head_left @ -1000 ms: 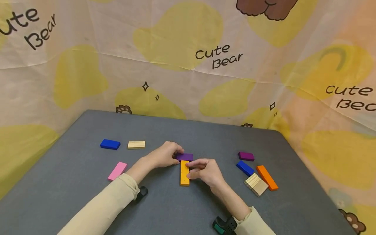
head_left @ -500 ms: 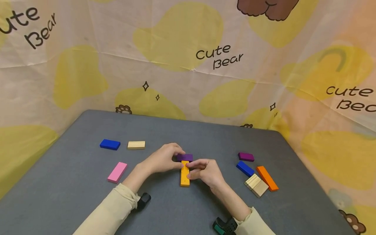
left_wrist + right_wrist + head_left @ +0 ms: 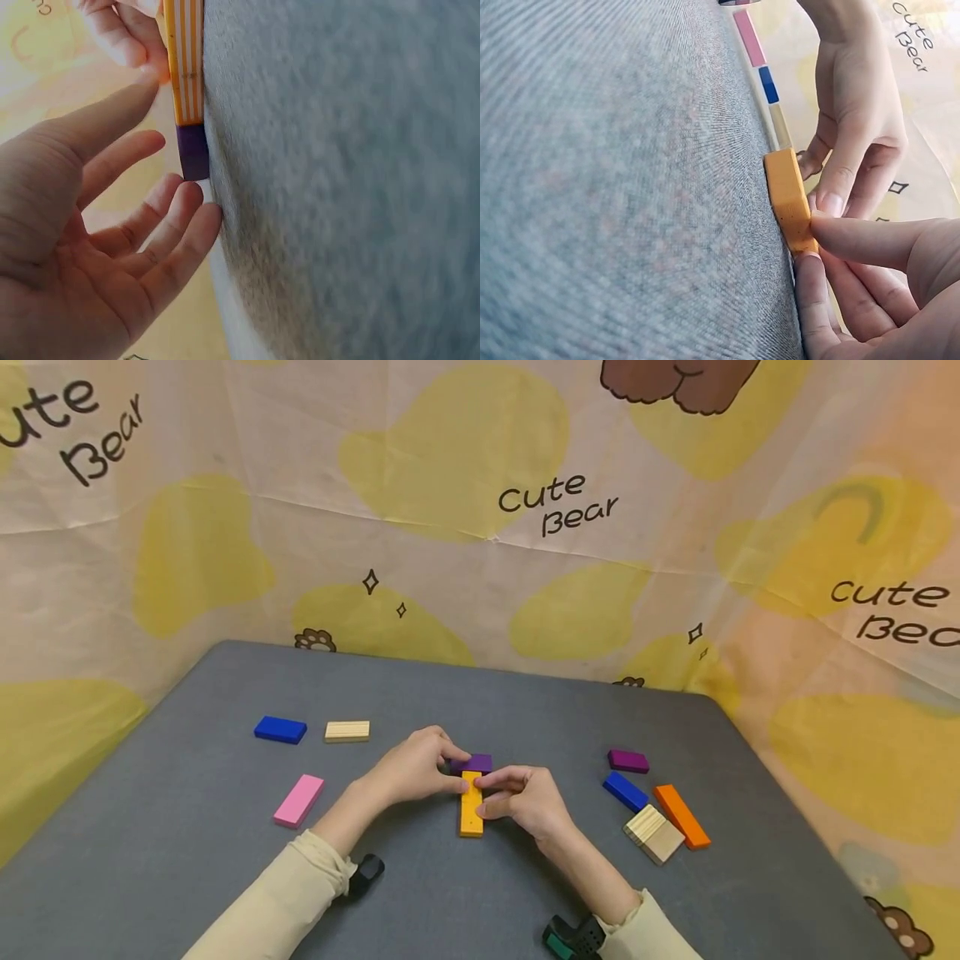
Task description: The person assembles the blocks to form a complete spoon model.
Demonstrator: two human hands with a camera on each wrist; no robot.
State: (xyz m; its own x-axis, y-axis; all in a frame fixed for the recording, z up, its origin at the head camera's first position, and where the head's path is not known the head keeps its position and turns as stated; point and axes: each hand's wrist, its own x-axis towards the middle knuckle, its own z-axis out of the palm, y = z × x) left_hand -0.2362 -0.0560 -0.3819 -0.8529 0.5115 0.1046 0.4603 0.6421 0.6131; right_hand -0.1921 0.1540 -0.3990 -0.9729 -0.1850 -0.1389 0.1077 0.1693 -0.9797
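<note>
In the head view a yellow wooden block [image 3: 471, 810] lies lengthwise on the grey table, its far end against a purple block [image 3: 480, 763] set crosswise. My left hand [image 3: 411, 768] reaches over this joint from the left. Its thumb tip is at the yellow block's upper face and its index finger at the purple block; the other fingers are loosely bent near the purple block's end in the left wrist view. From the right, my right hand [image 3: 528, 797] holds the yellow block's edge between thumb and index finger. Fingers partly cover the purple block.
To the left lie a blue block [image 3: 281, 729], a plain wood block [image 3: 347, 732] and a pink block [image 3: 298, 801]. On the right are a purple block [image 3: 627, 761], a blue block [image 3: 625, 790], an orange block [image 3: 681, 816] and plain wood blocks [image 3: 655, 833]. Printed cloth hangs behind.
My left hand has shifted slightly right and nearer to me, its thumb moving from the purple block's near side to the yellow block. My right hand stays on the yellow block.
</note>
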